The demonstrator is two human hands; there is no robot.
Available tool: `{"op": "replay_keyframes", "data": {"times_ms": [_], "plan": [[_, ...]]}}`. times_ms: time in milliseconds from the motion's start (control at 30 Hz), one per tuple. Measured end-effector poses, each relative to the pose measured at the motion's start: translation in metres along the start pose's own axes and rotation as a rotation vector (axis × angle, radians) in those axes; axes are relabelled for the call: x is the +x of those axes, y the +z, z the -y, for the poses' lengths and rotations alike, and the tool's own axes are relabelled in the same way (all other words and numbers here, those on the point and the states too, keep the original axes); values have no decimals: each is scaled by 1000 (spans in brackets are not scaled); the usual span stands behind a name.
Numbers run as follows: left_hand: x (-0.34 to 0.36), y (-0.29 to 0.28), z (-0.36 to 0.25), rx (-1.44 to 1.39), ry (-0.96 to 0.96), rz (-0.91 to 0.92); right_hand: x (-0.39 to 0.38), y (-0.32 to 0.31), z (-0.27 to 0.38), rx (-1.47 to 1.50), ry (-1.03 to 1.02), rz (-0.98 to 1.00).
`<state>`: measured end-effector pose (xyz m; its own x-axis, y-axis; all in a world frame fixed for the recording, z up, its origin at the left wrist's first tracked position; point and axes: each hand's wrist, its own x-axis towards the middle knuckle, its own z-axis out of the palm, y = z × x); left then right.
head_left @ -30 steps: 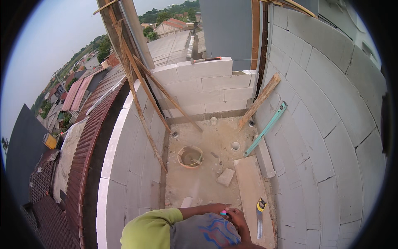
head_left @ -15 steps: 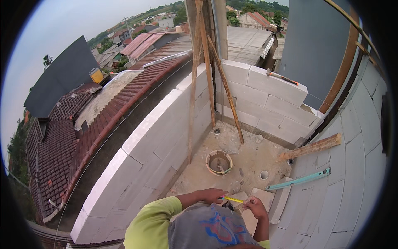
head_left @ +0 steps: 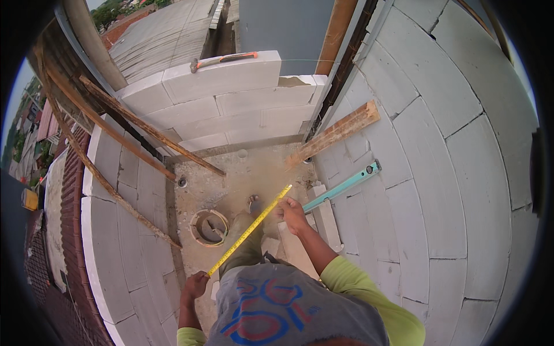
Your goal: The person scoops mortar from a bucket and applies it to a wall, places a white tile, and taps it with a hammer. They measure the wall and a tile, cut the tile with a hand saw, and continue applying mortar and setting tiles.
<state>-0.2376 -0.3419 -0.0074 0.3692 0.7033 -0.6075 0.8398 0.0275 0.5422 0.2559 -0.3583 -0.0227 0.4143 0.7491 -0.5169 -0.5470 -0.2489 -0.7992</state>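
Note:
A yellow tape measure blade (head_left: 248, 233) stretches diagonally between my hands, across my front and leg. My left hand (head_left: 197, 284) is closed on its lower end, where the case is largely hidden. My right hand (head_left: 293, 216) grips the blade near its upper end, which pokes out past the fingers. Beyond that hand a turquoise spirit level (head_left: 340, 184) leans at the right block wall. To the left of my leg, a bucket (head_left: 196, 230) with a tool in it sits on the dusty floor.
White block walls (head_left: 242, 104) surround me, with a hammer (head_left: 225, 59) atop the far one. Wooden poles (head_left: 161, 144) lean at the left, a plank (head_left: 334, 132) at the right. Pipe stubs (head_left: 182, 182) rise from the floor. Roofs lie beyond the left wall.
The tape has been drawn out much longer. My left hand has moved down and left, my right hand up and forward. My leg has come into view, and the view has turned.

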Motion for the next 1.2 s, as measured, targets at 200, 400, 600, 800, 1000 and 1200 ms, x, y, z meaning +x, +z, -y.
{"op": "replay_keyframes", "data": {"times_ms": [200,400,600,800,1000,1200], "plan": [[188,-56,-57,124,112,98,120,44,3,-103,162,12],[338,-186,-189,269,7,87,282,44,114,-11,86,-159],[408,-335,-200,480,125,-160,413,47,268,86,-90,-296],[476,-386,-302,472,214,-266,481,16,346,122,-130,-391],[524,-362,-351,394,249,-331,532,-16,373,195,-112,-517],[543,-337,-422,404,118,-233,551,-55,389,183,-109,-644]]}}
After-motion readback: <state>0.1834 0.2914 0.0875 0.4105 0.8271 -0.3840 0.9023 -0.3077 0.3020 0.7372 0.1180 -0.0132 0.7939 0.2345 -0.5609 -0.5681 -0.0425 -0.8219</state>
